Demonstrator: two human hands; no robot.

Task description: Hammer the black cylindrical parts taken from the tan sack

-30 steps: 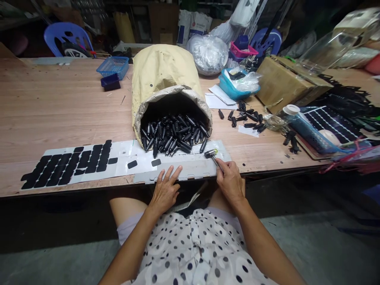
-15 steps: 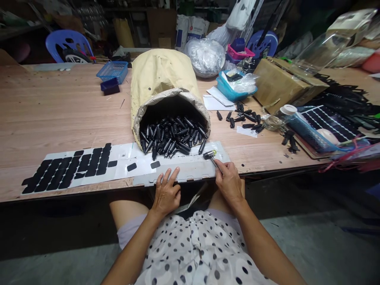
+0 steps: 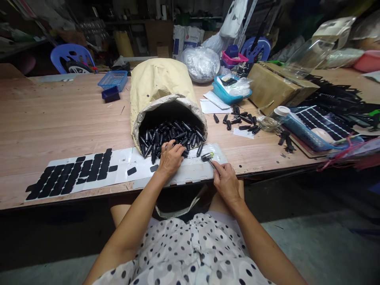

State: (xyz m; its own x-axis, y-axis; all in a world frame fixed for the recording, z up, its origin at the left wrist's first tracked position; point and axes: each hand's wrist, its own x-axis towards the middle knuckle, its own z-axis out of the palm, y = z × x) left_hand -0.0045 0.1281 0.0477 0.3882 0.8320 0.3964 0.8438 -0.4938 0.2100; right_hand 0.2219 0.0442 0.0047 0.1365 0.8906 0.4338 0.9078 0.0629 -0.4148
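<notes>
My left hand (image 3: pixel 170 160) reaches over the front of a heap of black tapered parts (image 3: pixel 162 132), fingers apart and bent down onto them; its fingertips are partly hidden. The heap spills from the mouth of a yellowish paper sack (image 3: pixel 162 79) lying on its side. In my right hand (image 3: pixel 227 180) is the handle of a small hammer (image 3: pixel 208 156) with a dark head and a yellow-green face. The hammer head rests over a white board (image 3: pixel 190 170) at the table edge. Black stickers (image 3: pixel 63 178) cover a white sheet on the left.
More black parts (image 3: pixel 228 124) lie scattered to the right by a cardboard box (image 3: pixel 280 87). Behind them stands a turquoise basket (image 3: pixel 227 95). A blue basket (image 3: pixel 113 80) and a dark blue tray (image 3: pixel 111 95) sit left of the sack on the wooden table (image 3: pixel 74 114).
My left hand has moved forward from the board's front edge to the black parts at the sack mouth. My right hand still holds the hammer in nearly the same spot.
</notes>
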